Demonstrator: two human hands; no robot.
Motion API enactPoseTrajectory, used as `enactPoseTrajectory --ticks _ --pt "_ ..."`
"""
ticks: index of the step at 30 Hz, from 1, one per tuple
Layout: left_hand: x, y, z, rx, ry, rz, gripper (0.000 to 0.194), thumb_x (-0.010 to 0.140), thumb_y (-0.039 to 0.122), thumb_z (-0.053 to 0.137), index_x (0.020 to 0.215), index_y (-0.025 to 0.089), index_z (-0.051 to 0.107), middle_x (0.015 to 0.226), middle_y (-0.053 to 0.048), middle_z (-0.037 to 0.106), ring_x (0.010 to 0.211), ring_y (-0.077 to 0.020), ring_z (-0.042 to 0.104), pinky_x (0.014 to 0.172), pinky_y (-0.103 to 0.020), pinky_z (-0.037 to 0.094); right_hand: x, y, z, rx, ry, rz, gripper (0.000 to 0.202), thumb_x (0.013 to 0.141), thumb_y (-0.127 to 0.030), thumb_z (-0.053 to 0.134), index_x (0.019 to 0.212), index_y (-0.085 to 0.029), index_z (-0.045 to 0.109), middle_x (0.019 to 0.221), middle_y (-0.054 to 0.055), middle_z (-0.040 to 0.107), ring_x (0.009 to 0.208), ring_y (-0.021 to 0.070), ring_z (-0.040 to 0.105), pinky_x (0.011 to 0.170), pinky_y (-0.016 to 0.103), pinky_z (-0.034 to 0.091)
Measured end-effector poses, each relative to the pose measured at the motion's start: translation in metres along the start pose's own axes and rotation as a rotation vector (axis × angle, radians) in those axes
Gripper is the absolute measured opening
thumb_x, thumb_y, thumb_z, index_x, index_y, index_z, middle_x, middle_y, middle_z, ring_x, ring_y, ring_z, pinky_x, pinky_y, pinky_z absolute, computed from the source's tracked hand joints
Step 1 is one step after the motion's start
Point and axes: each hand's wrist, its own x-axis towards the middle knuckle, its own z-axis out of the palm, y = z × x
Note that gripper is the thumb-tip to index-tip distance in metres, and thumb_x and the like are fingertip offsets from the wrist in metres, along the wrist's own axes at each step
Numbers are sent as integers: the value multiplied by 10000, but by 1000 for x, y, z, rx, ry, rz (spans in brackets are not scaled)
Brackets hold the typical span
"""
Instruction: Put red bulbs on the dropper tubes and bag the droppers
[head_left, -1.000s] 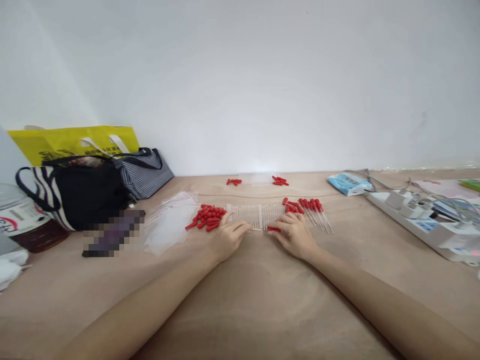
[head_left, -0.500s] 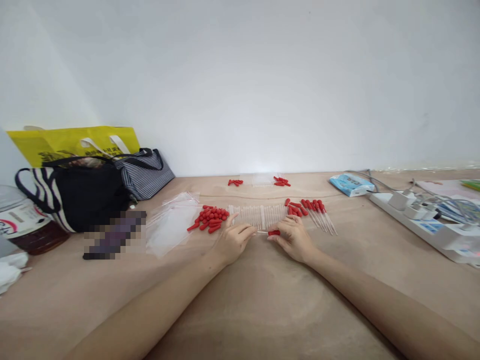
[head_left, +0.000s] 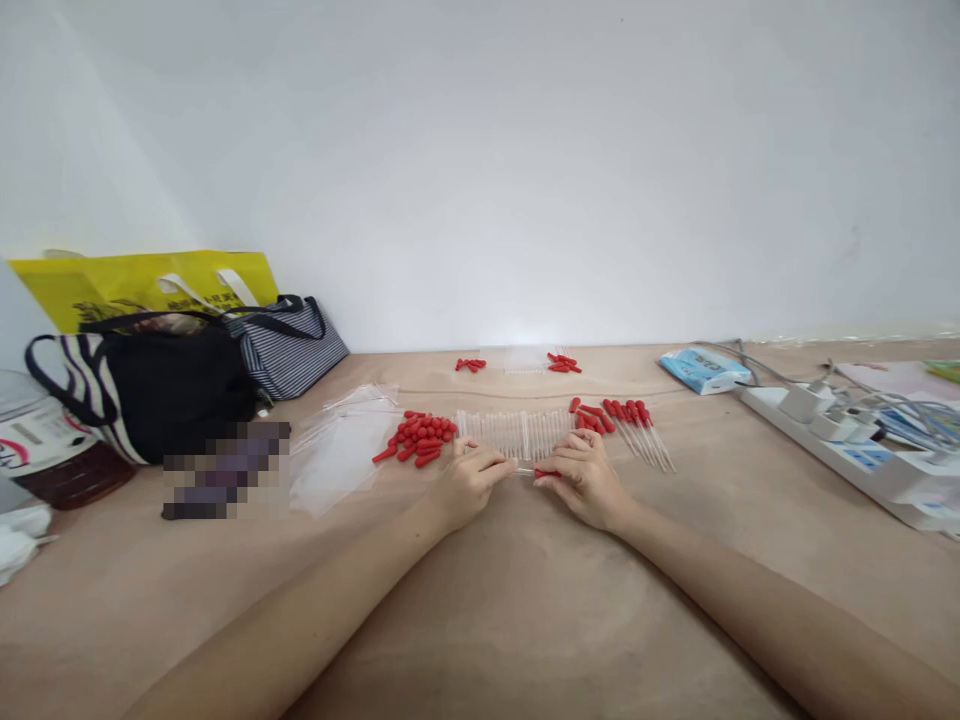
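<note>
My left hand (head_left: pixel 469 482) is closed, pinching a clear dropper tube (head_left: pixel 524 471) between thumb and fingers. My right hand (head_left: pixel 589 480) is closed on a red rubber bulb (head_left: pixel 547 475), mostly covered by its fingers, at the tube's right end. Just beyond both hands lies a row of clear tubes (head_left: pixel 517 432), side by side. A heap of red bulbs (head_left: pixel 420 436) rests left of the row. On the right are several loose red bulbs (head_left: pixel 592 415) and several droppers (head_left: pixel 637 425) with red bulbs on their tubes.
Clear zip bags (head_left: pixel 341 450) lie left of the bulb heap. Farther left stand a black bag (head_left: pixel 176 385), a striped bag (head_left: pixel 289 350) and a bottle (head_left: pixel 60 450). A blue tissue pack (head_left: pixel 701 370) and a white power strip (head_left: pixel 847 450) with cables are on the right.
The red bulb is now more covered by my right fingers, and my left fingers are slightly more curled. Both hands stay in nearly the same place.
</note>
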Motion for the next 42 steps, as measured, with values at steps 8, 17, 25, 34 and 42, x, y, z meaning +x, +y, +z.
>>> enactPoseTrajectory --ticks 8,17,25,34,42 --pt "2 3 -2 -2 -75 -23 251 837 83 372 900 195 588 812 0 673 699 -109 591 759 -331 248 0 -4 -1 -156 -31 -132 138 808 -243 495 805 -211 629 665 3 643 699 138 531 887 407 218" --pt "2 7 -3 0 -20 4 222 832 110 397 909 194 588 787 -7 674 677 -113 586 770 -328 278 4 -9 -3 -198 -25 -177 168 818 -224 451 790 -203 616 643 -1 619 678 130 537 912 406 196" --pt "3 10 -3 -27 24 5 203 846 140 398 879 186 593 732 -1 673 636 -110 574 755 -330 287 6 -10 -1 -173 -78 -176 153 818 -227 443 819 -196 592 658 -6 620 677 125 532 881 389 206" --pt "4 13 -1 -6 12 -23 205 855 162 404 828 184 605 686 7 665 618 -106 576 760 -330 289 7 -9 1 -197 -106 -186 179 830 -243 425 808 -197 597 658 4 625 678 133 528 890 405 187" --pt "2 12 2 -48 61 -122 200 882 236 409 857 182 599 745 -2 680 659 -115 596 798 -331 279 6 -4 0 -132 5 -19 163 810 -330 505 838 -220 621 706 8 658 703 144 517 875 405 195"
